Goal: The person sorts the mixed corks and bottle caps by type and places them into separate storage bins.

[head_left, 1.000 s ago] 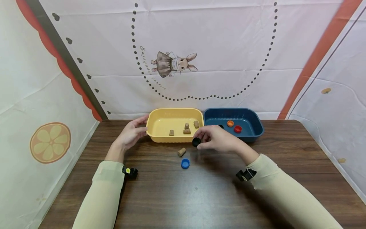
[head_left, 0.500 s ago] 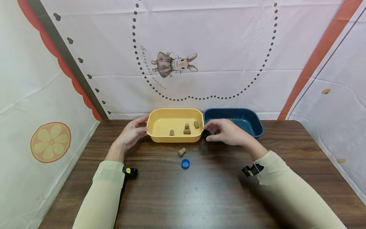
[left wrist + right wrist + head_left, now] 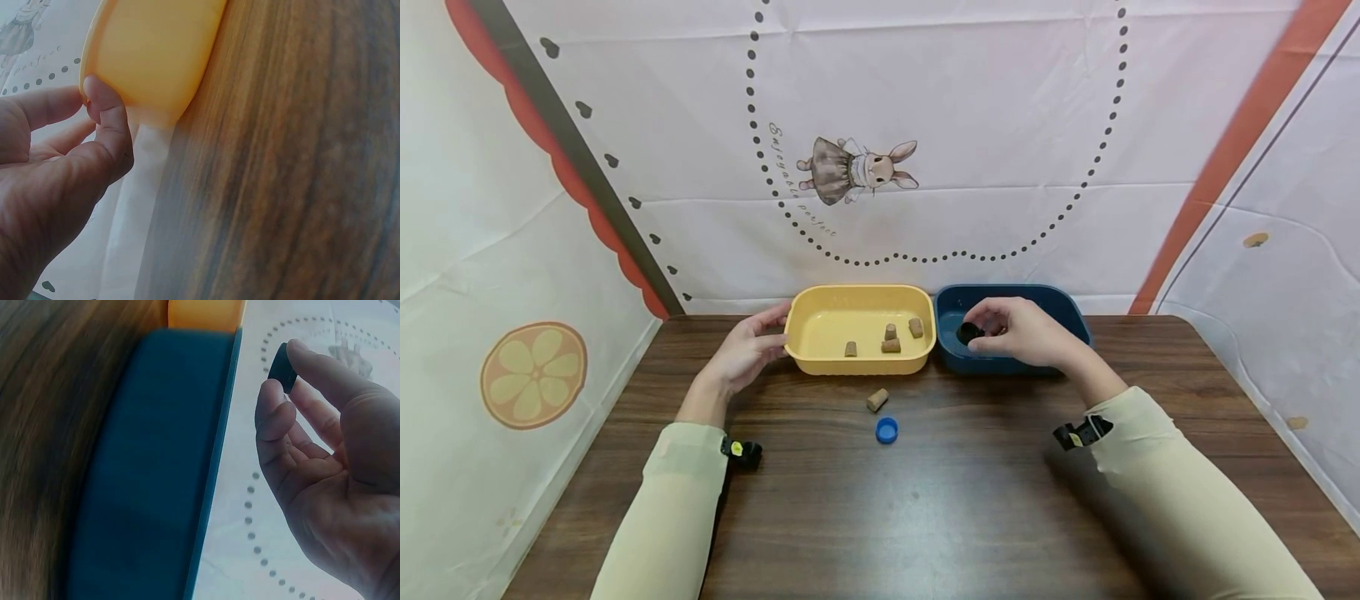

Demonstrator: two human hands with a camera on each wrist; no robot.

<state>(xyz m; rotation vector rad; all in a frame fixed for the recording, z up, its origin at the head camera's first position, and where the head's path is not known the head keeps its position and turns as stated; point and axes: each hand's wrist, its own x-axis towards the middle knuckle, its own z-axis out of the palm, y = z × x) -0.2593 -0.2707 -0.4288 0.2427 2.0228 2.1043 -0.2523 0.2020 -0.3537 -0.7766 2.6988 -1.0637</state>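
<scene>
My right hand [image 3: 1026,332] pinches a black bottle cap [image 3: 968,332] between thumb and fingers, over the left part of the dark blue tray [image 3: 951,360]. In the right wrist view the cap [image 3: 283,369] shows above the tray's rim, held at the fingertips. My left hand [image 3: 743,357] is at the left end of the yellow tray [image 3: 857,367]. Seen from the left wrist, thumb and finger pinch that tray's rim [image 3: 85,81]. Several corks [image 3: 891,344] lie inside the yellow tray. What lies in the blue tray is hidden behind the right hand.
On the wooden table [image 3: 850,517], in front of the yellow tray, lie a single cork [image 3: 877,400] and a blue bottle cap [image 3: 887,430]. Both trays stand side by side against a printed cloth [image 3: 1000,167] at the back.
My right hand has carried the black cap rightward, from in front of the yellow tray to over the blue one, covering the orange and red caps there. The left hand stays put.
</scene>
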